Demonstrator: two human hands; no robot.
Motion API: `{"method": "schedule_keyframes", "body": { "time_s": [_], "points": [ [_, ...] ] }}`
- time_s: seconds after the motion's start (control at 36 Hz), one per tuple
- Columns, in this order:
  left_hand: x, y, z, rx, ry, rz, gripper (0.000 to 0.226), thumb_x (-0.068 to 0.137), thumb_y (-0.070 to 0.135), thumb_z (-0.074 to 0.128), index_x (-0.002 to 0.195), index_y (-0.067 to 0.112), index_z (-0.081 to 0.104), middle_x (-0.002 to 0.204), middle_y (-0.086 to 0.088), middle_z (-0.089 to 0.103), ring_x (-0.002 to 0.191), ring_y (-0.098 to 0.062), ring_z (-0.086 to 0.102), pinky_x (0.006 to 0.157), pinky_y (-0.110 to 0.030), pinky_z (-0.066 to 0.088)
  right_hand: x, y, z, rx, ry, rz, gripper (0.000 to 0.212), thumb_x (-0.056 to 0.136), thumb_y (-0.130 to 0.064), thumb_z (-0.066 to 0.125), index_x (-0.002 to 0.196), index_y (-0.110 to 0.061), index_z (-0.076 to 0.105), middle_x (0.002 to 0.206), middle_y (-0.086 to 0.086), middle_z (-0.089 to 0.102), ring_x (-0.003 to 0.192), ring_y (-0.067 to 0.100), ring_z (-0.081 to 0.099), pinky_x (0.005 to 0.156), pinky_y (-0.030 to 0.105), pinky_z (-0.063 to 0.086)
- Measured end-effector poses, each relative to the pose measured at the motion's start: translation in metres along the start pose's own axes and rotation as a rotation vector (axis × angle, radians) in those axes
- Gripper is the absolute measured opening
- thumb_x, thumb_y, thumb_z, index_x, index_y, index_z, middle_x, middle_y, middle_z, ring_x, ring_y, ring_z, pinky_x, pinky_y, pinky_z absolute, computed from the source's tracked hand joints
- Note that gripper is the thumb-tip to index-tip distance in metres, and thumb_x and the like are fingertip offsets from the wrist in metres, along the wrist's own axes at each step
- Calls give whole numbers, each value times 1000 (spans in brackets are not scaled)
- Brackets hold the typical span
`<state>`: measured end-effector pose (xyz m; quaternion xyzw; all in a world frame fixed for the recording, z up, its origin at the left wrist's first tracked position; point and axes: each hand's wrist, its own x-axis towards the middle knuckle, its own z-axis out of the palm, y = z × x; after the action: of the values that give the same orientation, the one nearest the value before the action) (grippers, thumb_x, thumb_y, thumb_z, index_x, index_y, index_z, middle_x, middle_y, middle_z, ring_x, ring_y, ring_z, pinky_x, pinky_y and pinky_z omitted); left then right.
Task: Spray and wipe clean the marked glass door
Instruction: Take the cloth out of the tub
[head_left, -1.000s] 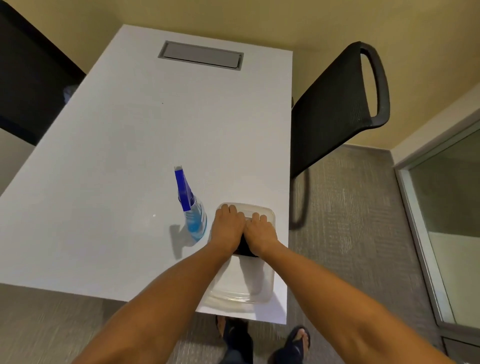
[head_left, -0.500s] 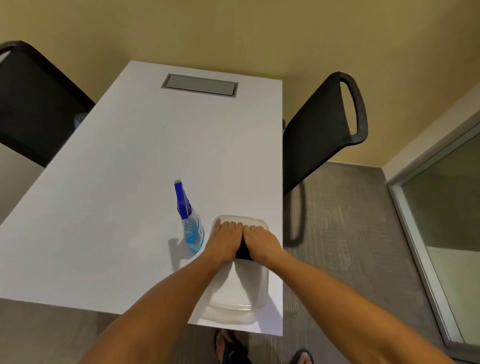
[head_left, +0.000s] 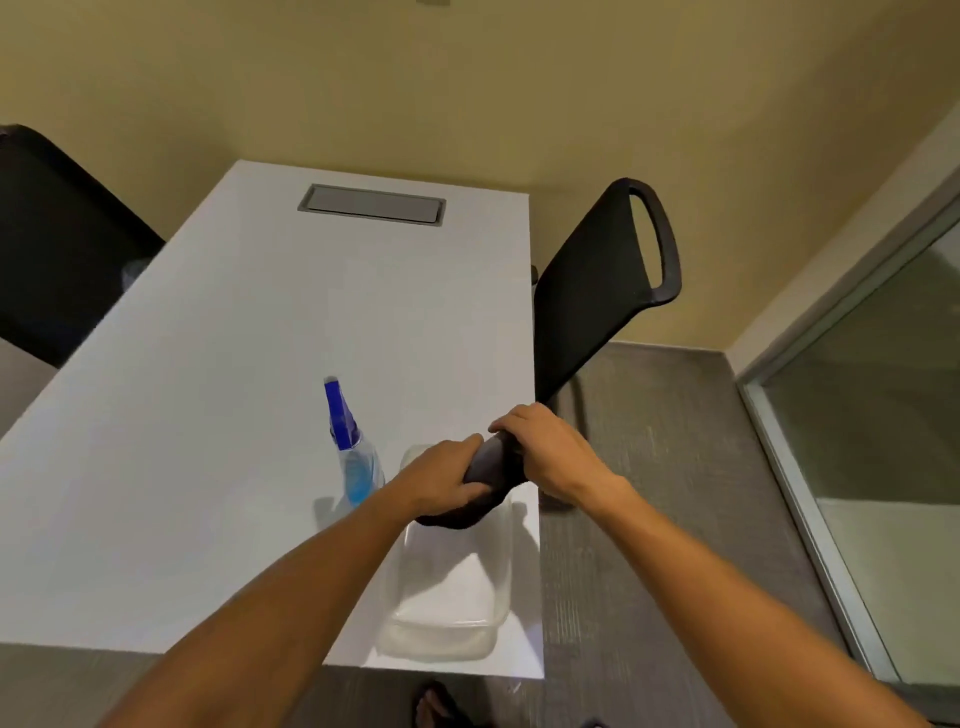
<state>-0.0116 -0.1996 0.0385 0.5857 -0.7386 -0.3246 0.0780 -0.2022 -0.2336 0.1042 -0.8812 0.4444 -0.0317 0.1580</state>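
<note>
A dark cloth (head_left: 488, 467) is held between both hands above a clear plastic tub (head_left: 447, 618) that sits at the white table's near right corner. My left hand (head_left: 441, 480) grips the cloth's lower end and my right hand (head_left: 545, 452) grips its upper end. A spray bottle (head_left: 350, 452) with a blue head and blue liquid stands upright just left of the tub, apart from my hands. The glass door (head_left: 883, 415) with a pale metal frame stands at the right edge of view.
The white table (head_left: 234, 415) has a grey cable hatch (head_left: 371, 204) at its far end. One black chair (head_left: 602, 291) stands at the table's right side, another black chair (head_left: 52, 244) at the far left. Grey carpet (head_left: 649, 493) lies between table and door.
Both hands have lifted the dark cloth up out of the tub and a little to the right. The view has tilted upward, showing more wall.
</note>
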Motion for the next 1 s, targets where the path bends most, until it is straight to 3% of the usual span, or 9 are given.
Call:
{"method": "schedule_keyframes", "body": {
  "time_s": [0.14,0.28,0.44,0.56,0.67,0.75,0.81,0.92,1.0],
  "points": [
    [12,35,-1,-170,75,-18,54,98,44,63,141,16,44,137,-9,63,119,-28,64,102,-37,54,-15,10,-23,-8,257,39,58,85,8,66,138,-13,59,139,8,61,132,26,51,109,40,49],
    [23,76,6,-358,150,-15,52,98,41,65,141,19,48,134,-6,65,111,-18,63,90,-24,50,-50,9,-25,31,513,213,60,93,-14,67,149,-5,46,159,17,40,150,34,32,122,45,32],
    [19,144,24,-632,220,26,12,107,33,49,119,36,50,115,16,58,106,-4,61,76,-5,49,-83,5,-4,313,439,497,85,103,-55,42,163,-15,-3,171,3,-11,155,16,-17,128,39,-1],
    [10,179,41,-734,84,123,34,110,38,39,140,53,32,138,31,43,123,16,47,103,-8,44,-106,18,-7,384,433,580,86,98,-70,17,160,-18,-13,170,1,-18,149,12,-28,124,37,-13],
    [8,211,58,-805,-128,191,50,101,42,53,136,63,24,141,41,39,123,29,43,89,1,44,-147,45,-24,374,469,587,96,89,-79,9,162,-19,-12,169,-3,-18,152,13,-28,121,33,-17],
    [15,237,69,-1029,-288,206,71,92,-1,59,146,43,44,139,14,65,130,-10,61,95,-25,55,-180,70,-35,314,481,586,84,99,-68,16,162,-19,-12,170,-1,-15,153,12,-24,122,33,-13],
    [20,257,75,-1257,-393,190,77,79,-14,47,150,17,50,140,-15,61,125,-40,52,89,-39,45,-202,86,-39,253,474,587,83,102,-59,27,161,-16,-11,171,2,-13,155,16,-19,127,37,-6],
    [25,302,93,-1637,-523,71,52,76,0,43,121,0,67,98,-11,71,78,-19,69,71,-27,56,-245,114,-45,112,486,629,84,103,-49,39,162,-10,-7,171,8,-9,157,26,-14,124,39,-5],
    [30,339,111,-1587,-498,38,44,76,13,51,116,7,68,95,-6,65,79,-16,58,78,-31,45,-272,132,-50,25,512,670,74,105,-27,39,161,-8,-4,171,13,-5,157,29,-12,124,41,-8]
  ]
}}
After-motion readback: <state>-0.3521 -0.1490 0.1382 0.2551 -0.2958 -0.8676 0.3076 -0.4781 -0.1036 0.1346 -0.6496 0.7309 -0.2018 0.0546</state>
